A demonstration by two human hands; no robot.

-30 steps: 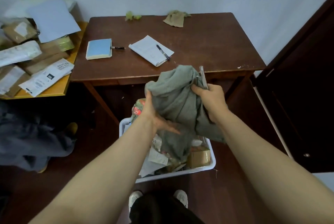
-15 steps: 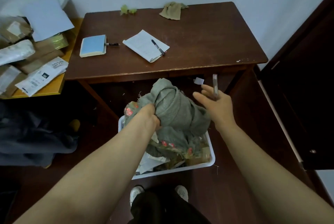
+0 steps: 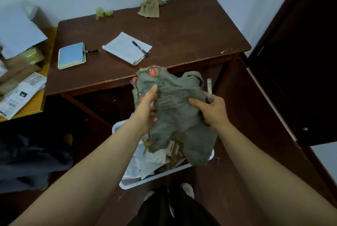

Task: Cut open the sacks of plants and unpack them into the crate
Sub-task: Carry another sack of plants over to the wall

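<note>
A crumpled grey-green cloth sack (image 3: 175, 105) with red print hangs in the air above the white crate (image 3: 155, 178) on the floor. My left hand (image 3: 147, 107) holds its left side, fingers reaching up into the folds. On the sack's right side, my right hand (image 3: 211, 111) pinches the cloth with the thumb. The same hand also holds a slim grey cutter (image 3: 209, 87) that points upward. The crate holds paper wrappers and brown scraps, partly hidden by the sack.
A dark wooden table (image 3: 182, 34) stands behind the crate with a blue notebook (image 3: 71, 55), a notepad with a pen (image 3: 127, 49), a tan cloth scrap (image 3: 150, 7) and green bits. Parcels lie on a yellow table (image 3: 34, 105) at left. A dark door (image 3: 300, 61) stands at right.
The sack has been lifted higher above the crate. My right hand, apart from it half a second ago, has taken hold of its right side again. My left hand shifted its hold.
</note>
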